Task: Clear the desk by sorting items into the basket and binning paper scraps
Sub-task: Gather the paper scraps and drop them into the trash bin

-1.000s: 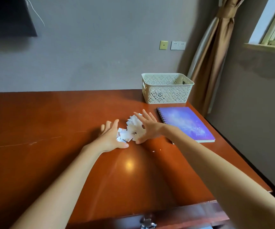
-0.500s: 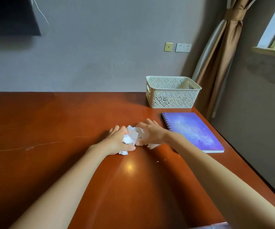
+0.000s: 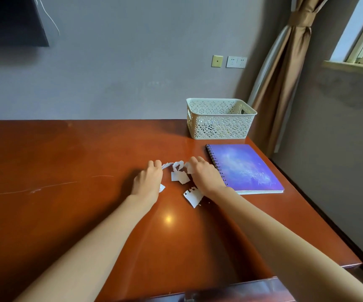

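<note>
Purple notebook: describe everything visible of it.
The purple notebook lies closed and flat near the desk's right edge, just in front of the white lattice basket, not touching it. Glossy blue-violet starry cover with faint pale writing; dark spiral binding down its left side; white page edges at the near end. The right hand sits beside the spiral side; contact cannot be told.

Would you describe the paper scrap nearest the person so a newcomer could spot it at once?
On the reddish-brown desk, look left of the purple spiral notebook, where white scraps lie between the left hand and right hand. The nearest scrap sits apart from that cluster, beside the right wrist; unlike the others, one edge shows torn binding holes.
</note>
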### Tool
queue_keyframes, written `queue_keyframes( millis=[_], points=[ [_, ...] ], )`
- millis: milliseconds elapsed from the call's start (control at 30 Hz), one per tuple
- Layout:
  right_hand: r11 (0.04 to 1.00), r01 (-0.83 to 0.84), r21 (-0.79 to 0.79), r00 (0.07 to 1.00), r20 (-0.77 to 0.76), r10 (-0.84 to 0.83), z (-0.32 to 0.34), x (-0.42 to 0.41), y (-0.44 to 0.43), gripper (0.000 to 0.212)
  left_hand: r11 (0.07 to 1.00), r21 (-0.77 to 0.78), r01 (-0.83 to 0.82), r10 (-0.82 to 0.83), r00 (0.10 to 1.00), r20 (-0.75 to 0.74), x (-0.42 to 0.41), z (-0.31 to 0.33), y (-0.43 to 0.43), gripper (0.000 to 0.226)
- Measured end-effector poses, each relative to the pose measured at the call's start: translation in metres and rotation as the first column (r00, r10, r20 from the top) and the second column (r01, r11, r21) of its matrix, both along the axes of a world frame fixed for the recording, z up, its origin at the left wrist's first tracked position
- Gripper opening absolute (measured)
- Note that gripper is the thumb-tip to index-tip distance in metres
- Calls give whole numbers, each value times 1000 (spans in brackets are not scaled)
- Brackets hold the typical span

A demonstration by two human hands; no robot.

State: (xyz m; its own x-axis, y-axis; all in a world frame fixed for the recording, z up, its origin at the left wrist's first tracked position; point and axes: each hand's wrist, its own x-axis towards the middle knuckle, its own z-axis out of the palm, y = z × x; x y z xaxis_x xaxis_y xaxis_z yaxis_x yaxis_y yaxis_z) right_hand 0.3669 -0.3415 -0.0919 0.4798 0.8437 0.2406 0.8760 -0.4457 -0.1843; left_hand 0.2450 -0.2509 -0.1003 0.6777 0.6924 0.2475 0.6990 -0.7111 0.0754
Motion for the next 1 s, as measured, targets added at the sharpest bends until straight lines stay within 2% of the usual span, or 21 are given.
queue_keyframes(
  millis=[100, 200, 300, 367, 433, 500, 600, 667, 767, 800, 900, 1000],
  points=[
    [967, 83, 241, 959, -282, -12, 3, 9, -2, 20, 993, -110, -30, 42, 994, 106, 3, 12, 1, 22],
    [919, 205, 338, 889, -457, -30, 9, 15, -6, 16, 979, -201, -32, 82, 966, 245, 6, 28, -4, 33],
    [865, 296, 406, 822, -569, -14, 24, 19, -13, 26, 941, -339, 22, 119, 914, 389, 10, 48, -16, 37],
    [829, 343, 441, 799, -602, -10, 37, 21, -21, 38, 919, -390, 61, 135, 880, 455, 17, 62, -26, 40],
    [788, 382, 483, 769, -639, 18, 48, 24, -34, 42, 908, -404, 110, 126, 848, 515, 26, 75, -39, 41],
    [737, 430, 521, 731, -680, 54, 57, 30, -53, 36, 902, -392, 183, 88, 810, 580, 40, 86, -58, 37],
    [671, 478, 567, 730, -681, 55, 61, 41, -100, 22, 865, -388, 319, 21, 748, 663, 66, 95, -96, 27],
    [629, 533, 566, 725, -689, 5, 58, 50, -137, 21, 819, -415, 396, 5, 718, 696, 84, 95, -131, 26],
    [513, 643, 568, 694, -716, -77, 43, 67, -197, 41, 716, -493, 494, -9, 713, 701, 110, 84, -194, 29],
    [473, 677, 564, 676, -731, -94, 36, 73, -219, 41, 682, -510, 525, -27, 715, 699, 118, 77, -218, 25],
    [393, 750, 532, 627, -762, -165, 14, 76, -289, 22, 554, -560, 616, -104, 718, 688, 140, 52, -287, 14],
    [285, 815, 504, 570, -787, -238, -23, 81, -351, 29, 463, -600, 652, -218, 741, 636, 154, 21, -352, 14]
  ],
)
